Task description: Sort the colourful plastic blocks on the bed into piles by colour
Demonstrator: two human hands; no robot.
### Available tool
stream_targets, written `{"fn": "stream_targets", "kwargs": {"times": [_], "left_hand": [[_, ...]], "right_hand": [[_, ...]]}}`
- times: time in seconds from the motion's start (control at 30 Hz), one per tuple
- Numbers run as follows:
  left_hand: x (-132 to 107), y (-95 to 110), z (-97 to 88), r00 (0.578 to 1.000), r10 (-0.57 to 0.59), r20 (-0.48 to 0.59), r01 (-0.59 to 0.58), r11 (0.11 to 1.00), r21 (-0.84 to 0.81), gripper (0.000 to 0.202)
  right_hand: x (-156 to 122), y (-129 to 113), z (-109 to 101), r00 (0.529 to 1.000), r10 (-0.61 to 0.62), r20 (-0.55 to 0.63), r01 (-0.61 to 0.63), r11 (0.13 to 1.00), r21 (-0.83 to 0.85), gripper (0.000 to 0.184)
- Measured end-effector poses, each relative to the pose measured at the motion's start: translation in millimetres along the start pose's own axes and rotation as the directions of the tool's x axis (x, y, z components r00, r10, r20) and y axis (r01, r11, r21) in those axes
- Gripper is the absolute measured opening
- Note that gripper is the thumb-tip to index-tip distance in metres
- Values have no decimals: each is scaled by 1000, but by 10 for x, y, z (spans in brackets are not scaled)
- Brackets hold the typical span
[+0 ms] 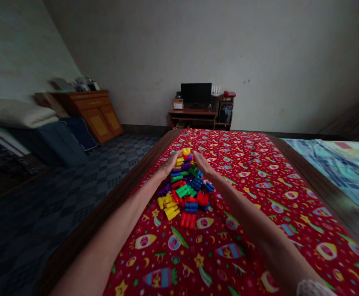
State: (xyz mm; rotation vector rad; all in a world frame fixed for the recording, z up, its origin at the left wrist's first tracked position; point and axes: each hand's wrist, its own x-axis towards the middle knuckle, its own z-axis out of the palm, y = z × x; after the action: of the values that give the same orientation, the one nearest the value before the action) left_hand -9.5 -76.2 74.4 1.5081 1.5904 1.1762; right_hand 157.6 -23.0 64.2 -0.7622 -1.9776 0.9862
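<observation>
A pile of colourful plastic toy blocks [184, 190] lies on a red cloth [244, 205] printed with rockets and stars. Red, yellow, green, blue and purple pieces are heaped together, some of them loose at the near side. Both arms reach forward around the pile. My left hand [169, 165] curves along its far left side with fingers stretched out. On the far right side, my right hand [201, 163] does the same, fingers extended toward the left hand. Between the fingertips sit a yellow block [186, 151] and a purple block [189, 157]. Neither hand grips a block.
The cloth covers a table with dark wooden edges [102, 207]. To the right lies a blue patterned sheet [327, 164]. A desk with a monitor [196, 93] stands by the far wall; a wooden cabinet [96, 115] and folded bedding [19, 113] are at left.
</observation>
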Motion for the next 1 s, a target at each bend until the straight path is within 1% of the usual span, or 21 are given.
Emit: {"fn": "stream_targets", "kwargs": {"times": [0.07, 0.13, 0.17, 0.2, 0.23, 0.27, 0.3, 0.33, 0.37, 0.4, 0.47, 0.5, 0.57, 0.6, 0.63, 0.7, 0.73, 0.8, 0.87, 0.93, 1.0], "left_hand": [[-181, 88, -184, 996, 52, 71, -52, 999, 0, 68], [-460, 93, -391, 977, 173, 128, -191, 971, 145, 77], [-631, 57, -474, 959, 235, 161, -269, 932, 242, 84], [-815, -4, -526, 935, 254, 247, -329, 882, 337, 93], [-1000, -83, -542, 919, 246, 308, -361, 839, 407, 106], [-1174, -172, -518, 910, 217, 353, -370, 808, 458, 117], [-1326, -262, -459, 907, 182, 380, -368, 780, 506, 124], [-1444, -342, -374, 912, 170, 373, -364, 754, 547, 127], [-1521, -405, -275, 924, 188, 333, -358, 733, 579, 130], [-1554, -447, -176, 926, 223, 306, -368, 722, 586, 133], [-1494, -460, -18, 915, 307, 261, -403, 717, 569, 129], [-1412, -437, 28, 911, 349, 219, -410, 721, 558, 121], [-1186, -355, 58, 908, 409, 97, -391, 739, 549, 101], [-1058, -308, 50, 904, 426, 32, -372, 748, 550, 93], [-930, -262, 31, 899, 438, -18, -356, 753, 553, 89], [-709, -194, -26, 885, 462, -57, -351, 743, 570, 86], [-630, -178, -62, 877, 475, -71, -351, 735, 580, 82], [-560, -188, -145, 865, 490, -109, -338, 728, 597, 72], [-619, -254, -223, 868, 479, -132, -313, 735, 602, 67], [-767, -359, -261, 901, 421, -106, -279, 748, 602, 69], [-927, -463, -224, 945, 322, -49, -227, 759, 610, 76]], "right_hand": [[-136, -127, -249, 998, 42, 39, -44, 999, 32, 60], [-375, -222, -531, 988, 54, 148, -50, 998, -27, 67], [-533, -255, -647, 975, 45, 216, -27, 996, -84, 71], [-707, -279, -728, 954, 29, 299, 15, 989, -145, 76], [-887, -297, -765, 923, 13, 385, 76, 974, -215, 84], [-1059, -310, -756, 889, -5, 459, 151, 948, -282, 93], [-1208, -319, -706, 849, -12, 529, 225, 913, -341, 100], [-1322, -325, -624, 820, -3, 572, 283, 871, -402, 103], [-1389, -329, -524, 810, 12, 586, 323, 825, -464, 104], [-1407, -330, -418, 810, 22, 586, 351, 783, -514, 105], [-1294, -321, -240, 842, 12, 539, 366, 722, -588, 103], [-1179, -309, -183, 867, -14, 499, 360, 709, -606, 99], [-883, -266, -136, 911, -101, 401, 344, 721, -601, 83], [-727, -239, -142, 926, -153, 346, 339, 740, -581, 76], [-582, -210, -163, 936, -202, 290, 336, 762, -554, 71], [-364, -157, -241, 949, -256, 186, 316, 808, -498, 66], [-309, -133, -295, 959, -247, 138, 283, 828, -483, 64], [-326, -88, -420, 983, -170, 65, 180, 862, -474, 57], [-507, -26, -541, 995, -83, 54, 98, 879, -467, 55], [-778, 59, -609, 995, -16, 94, 57, 886, -460, 63], [-1019, 149, -581, 987, 53, 152, 23, 889, -458, 80]]}}
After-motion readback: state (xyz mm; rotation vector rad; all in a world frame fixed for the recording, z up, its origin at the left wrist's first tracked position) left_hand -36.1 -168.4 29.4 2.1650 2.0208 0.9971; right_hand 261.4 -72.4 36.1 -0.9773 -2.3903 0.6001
